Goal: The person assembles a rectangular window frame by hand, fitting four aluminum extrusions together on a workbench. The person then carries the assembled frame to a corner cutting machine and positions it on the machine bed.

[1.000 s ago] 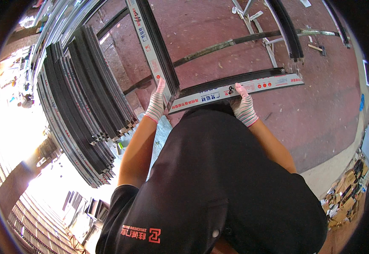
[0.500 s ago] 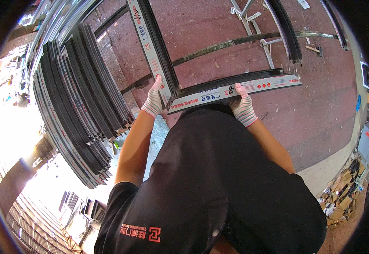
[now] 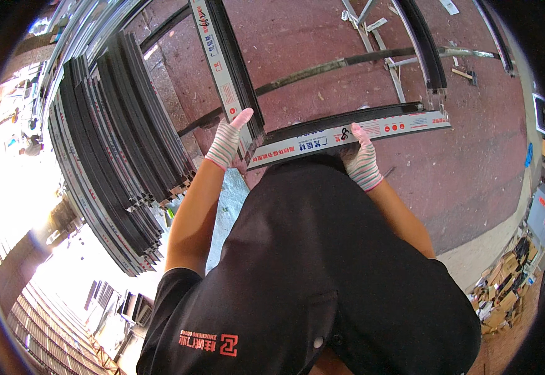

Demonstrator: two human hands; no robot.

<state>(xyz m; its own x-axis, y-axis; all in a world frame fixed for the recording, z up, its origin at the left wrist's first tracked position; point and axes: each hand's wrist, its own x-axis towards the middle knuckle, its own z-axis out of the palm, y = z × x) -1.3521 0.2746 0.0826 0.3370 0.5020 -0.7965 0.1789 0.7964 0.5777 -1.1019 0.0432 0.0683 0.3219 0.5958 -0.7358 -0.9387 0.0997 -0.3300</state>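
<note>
Two dark metal frame profiles with white printed film meet at a corner in front of me. The long profile (image 3: 220, 69) runs away from me, and my left hand (image 3: 227, 141), in a striped glove, grips it just above the corner, thumb across its top. The shorter crosswise profile (image 3: 310, 144) lies against my body. My right hand (image 3: 362, 160), gloved alike, holds it near its middle, thumb on the film and the other fingers hidden below. A second long dark profile (image 3: 423, 56) stands close to the crosswise piece's right end, apart from it.
Many dark profiles are stacked on the left (image 3: 128, 125). Metal stand legs (image 3: 392, 69) rest on the reddish floor beyond the frame. A hammer (image 3: 464, 75) lies at the far right. Cardboard scraps (image 3: 507, 281) are heaped at the lower right.
My left thumb has shifted right, further across the long profile. The crosswise profile's right end has moved slightly right, and my right hand has moved slightly with it.
</note>
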